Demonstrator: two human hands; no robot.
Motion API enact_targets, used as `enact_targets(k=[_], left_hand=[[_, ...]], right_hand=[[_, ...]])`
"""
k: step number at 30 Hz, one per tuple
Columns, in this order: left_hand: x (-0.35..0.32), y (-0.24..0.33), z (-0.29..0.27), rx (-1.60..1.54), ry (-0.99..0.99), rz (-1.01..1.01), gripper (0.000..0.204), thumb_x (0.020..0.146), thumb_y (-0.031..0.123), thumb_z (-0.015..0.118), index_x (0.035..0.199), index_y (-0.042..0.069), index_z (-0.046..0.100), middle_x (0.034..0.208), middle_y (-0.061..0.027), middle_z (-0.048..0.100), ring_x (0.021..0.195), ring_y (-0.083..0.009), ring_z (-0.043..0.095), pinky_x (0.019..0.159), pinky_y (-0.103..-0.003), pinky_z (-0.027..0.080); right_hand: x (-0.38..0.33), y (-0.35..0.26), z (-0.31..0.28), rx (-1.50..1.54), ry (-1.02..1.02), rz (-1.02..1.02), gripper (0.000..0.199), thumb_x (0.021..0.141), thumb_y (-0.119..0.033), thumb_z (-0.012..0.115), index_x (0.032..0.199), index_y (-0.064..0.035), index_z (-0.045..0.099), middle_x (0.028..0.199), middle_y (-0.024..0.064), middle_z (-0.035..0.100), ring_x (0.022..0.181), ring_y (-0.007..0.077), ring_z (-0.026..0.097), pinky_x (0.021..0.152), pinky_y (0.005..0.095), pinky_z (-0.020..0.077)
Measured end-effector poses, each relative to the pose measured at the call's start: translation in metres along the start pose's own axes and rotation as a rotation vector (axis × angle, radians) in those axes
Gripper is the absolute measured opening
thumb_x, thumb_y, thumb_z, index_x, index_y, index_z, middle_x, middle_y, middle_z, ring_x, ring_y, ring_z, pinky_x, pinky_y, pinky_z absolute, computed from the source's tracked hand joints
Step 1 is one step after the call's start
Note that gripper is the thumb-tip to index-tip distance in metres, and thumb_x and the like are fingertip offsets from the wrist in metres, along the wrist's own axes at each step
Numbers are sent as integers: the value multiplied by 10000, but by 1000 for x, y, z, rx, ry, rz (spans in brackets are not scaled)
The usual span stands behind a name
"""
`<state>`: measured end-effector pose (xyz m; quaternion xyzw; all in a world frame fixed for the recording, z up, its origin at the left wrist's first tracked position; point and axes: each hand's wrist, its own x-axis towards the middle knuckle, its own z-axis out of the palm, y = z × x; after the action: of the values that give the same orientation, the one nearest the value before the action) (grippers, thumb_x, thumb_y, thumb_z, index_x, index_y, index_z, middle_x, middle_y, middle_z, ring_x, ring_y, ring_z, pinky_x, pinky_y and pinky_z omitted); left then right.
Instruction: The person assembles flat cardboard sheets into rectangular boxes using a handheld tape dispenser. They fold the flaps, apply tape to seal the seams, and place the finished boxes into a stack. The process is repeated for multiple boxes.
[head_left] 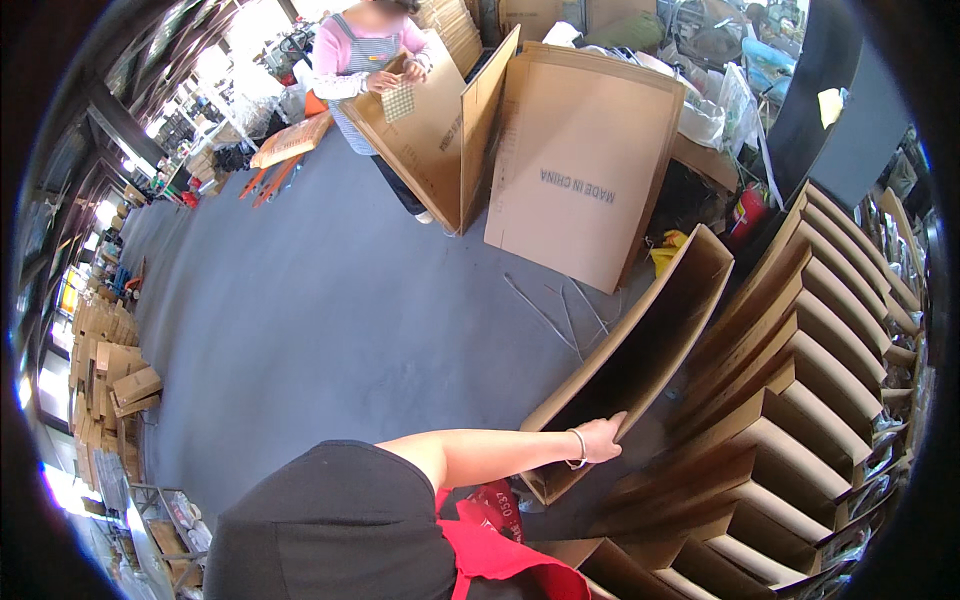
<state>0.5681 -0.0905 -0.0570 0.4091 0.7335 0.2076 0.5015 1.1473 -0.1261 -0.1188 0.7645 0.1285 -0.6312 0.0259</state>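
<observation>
My left hand (pixel 603 438), with a bracelet at the wrist, stretches across to the right. Its fingers are wrapped over the near edge of a narrow, open cardboard box (pixel 640 350). That box stands tilted on the floor, and its inside is dark and shows nothing in it. Just to its right, several folded-open cardboard boxes (pixel 800 400) stand nested in a long row. My right hand is out of view. Below the arm, part of my red apron (pixel 500 560) shows.
Ahead, a person (pixel 365 60) in a striped apron handles a big open carton (pixel 430 140) and a small checked piece. Next to it leans a large flat carton (pixel 580 160). Straps (pixel 545 315) lie on the grey floor (pixel 330 320). A fire extinguisher (pixel 747 212) stands behind the row; cartons (pixel 115 370) are piled left.
</observation>
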Motion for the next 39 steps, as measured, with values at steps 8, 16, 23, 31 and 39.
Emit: enact_targets(k=[8,16,23,31,39], left_hand=[[-4,-32,-28,-91,219,166,667,817,44,517,1484,45,499,1371,-239,628,1299,-356,597,1120,-396,459],[-101,-50,-141,-161,178,77,495,853,-18,520,1332,-26,649,1142,-55,710,964,-114,632,805,-258,506],[-258,-12,-168,143,26,243,397,841,-33,563,1227,-69,649,983,17,652,846,-79,560,738,-233,449],[-479,47,-148,548,-159,128,465,945,71,631,1408,104,604,1179,-154,667,991,-319,671,830,-431,562],[-536,98,-20,968,-317,686,349,792,35,708,1134,-29,732,802,-179,709,678,-220,692,644,-294,522]], right_hand=[[-14,108,-26,62,69,31,372,999,-296,608,1175,27,664,1136,159,692,1029,315,660,946,491,544],[-57,299,-57,-4,169,371,247,818,-268,731,988,-105,657,1011,119,667,887,303,637,813,510,557],[-74,339,-47,101,58,295,388,964,-391,654,1122,-39,687,1065,116,741,915,245,710,902,394,577],[-18,483,-70,89,69,6,304,961,-308,656,1147,-77,721,1041,55,720,962,195,649,916,367,531],[-69,623,-40,241,257,31,286,914,-353,743,1007,-85,784,970,48,735,875,188,662,830,374,544]])
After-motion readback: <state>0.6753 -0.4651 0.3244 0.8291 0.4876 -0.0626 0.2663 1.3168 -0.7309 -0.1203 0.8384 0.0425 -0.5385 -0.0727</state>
